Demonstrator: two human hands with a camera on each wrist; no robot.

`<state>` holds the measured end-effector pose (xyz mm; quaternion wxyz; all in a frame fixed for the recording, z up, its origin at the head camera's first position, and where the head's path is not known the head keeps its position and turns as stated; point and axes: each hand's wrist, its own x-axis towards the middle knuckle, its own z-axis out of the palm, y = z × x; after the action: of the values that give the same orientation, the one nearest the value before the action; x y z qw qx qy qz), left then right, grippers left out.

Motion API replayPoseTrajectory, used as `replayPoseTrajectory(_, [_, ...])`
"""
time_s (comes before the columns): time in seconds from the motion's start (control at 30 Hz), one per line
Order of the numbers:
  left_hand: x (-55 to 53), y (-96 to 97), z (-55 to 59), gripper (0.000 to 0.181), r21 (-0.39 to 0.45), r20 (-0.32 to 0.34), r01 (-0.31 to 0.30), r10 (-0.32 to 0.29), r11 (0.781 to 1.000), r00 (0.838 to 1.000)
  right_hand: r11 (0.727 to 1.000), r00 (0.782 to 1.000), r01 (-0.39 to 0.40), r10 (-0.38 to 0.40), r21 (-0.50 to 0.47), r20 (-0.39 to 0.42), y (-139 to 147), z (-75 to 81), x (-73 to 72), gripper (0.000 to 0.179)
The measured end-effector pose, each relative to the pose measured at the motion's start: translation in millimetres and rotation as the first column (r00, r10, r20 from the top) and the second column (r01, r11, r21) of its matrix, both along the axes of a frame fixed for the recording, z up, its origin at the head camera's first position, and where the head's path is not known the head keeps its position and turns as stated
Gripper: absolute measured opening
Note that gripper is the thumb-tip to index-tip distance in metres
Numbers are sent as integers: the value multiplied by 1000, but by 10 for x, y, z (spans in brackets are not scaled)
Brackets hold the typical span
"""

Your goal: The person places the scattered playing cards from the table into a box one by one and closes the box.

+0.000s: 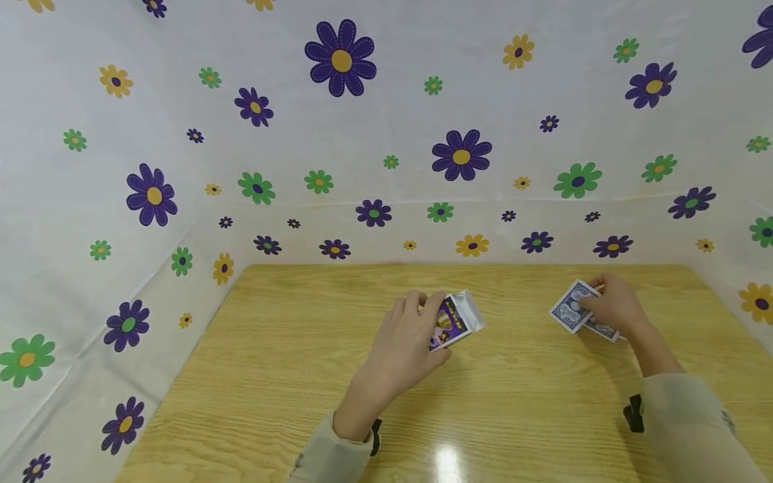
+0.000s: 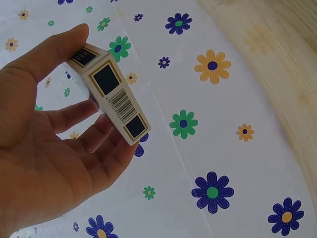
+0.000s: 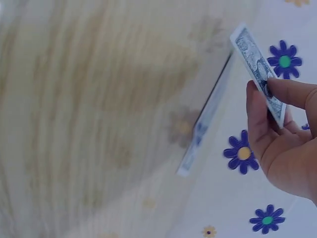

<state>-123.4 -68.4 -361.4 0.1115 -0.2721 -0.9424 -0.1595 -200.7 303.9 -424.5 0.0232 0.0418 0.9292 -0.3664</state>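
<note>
In the head view my left hand (image 1: 400,345) grips a purple and white playing-card box (image 1: 449,325) above the middle of the table. A white flap sticks out at its end. The left wrist view shows the box's narrow side with a barcode (image 2: 123,105), held between thumb and fingers. My right hand (image 1: 617,307) pinches a blue-backed playing card (image 1: 570,310) between thumb and fingers. Below that hand a second blue-backed card (image 1: 604,330) shows, partly hidden. From the right wrist, the pinched card (image 3: 255,62) appears tilted, with the other card (image 3: 203,131) apart from it.
A wood-grain table (image 1: 266,376) spreads under both hands, its far edge near the cards. Behind it and along the left side hangs a white cloth (image 1: 386,121) printed with purple, green and yellow flowers. Light glares off the tabletop near the front.
</note>
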Motion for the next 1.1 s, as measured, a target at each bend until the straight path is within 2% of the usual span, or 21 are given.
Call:
replayPoseTrajectory(0.27, [8, -2, 5, 81, -5, -2, 2, -2, 1000, 1000, 992, 1000, 4, -7, -127, -20, -203, 177, 59, 53])
replayPoseTrajectory(0.53, [10, -11, 7, 81, -13, 1, -1, 1, 1000, 1000, 968, 987, -19, -23, -250, -161, -516, 384, 238, 44])
replayPoseTrajectory(0.67, [3, -10, 3, 81, -13, -3, -1, 1, 1000, 1000, 940, 977, -18, -56, -342, -207, -680, 482, 343, 36])
replayPoseTrajectory(0.83, [-7, -1, 3, 83, -16, -4, -4, 4, 1000, 1000, 890, 963, -25, -100, -454, -249, -861, 592, 467, 35])
replayPoseTrajectory(0.9, [-9, 2, 3, 83, -16, -5, -4, 4, 1000, 1000, 881, 958, -37, -104, -472, -269, -932, 630, 522, 34])
replayPoseTrajectory(1.1, [23, 10, 17, 82, -23, -6, -11, 11, 1000, 1000, 880, 932, -67, -114, -471, -345, -1121, 707, 699, 31])
